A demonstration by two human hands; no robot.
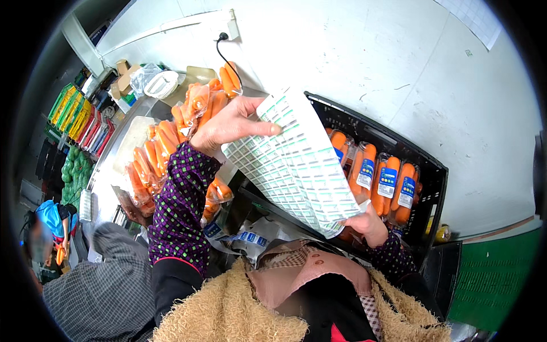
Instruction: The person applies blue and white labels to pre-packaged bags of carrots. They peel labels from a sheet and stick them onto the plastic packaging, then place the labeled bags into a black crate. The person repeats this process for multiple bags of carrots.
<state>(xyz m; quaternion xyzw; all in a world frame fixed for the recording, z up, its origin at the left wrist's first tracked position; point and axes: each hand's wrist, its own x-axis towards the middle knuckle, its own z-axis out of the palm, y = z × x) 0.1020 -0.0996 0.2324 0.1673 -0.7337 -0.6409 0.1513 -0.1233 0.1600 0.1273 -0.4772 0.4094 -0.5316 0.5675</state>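
Note:
My left hand (236, 122) grips the upper left edge of a large white sheet of labels (293, 162), its thumb lying on the near face and its fingers partly hidden behind. Rows of small green-and-white rectangles cover the sheet, which is bent and tilted. At its lower right corner my right hand (369, 225) pinches the edge. Behind and under the sheet stands a black plastic crate (424, 154). Clear packs of carrots (387, 185) with blue-and-white labels lie in it, some hidden by the sheet.
Bagged carrots (156, 151) cover the metal table (111, 171) at the left. A white basket (161, 84) sits behind them. Clear film with blue labels (250, 236) lies close to my body. Another person (51, 228) is at the far left; a black cable (222, 54) hangs from the wall.

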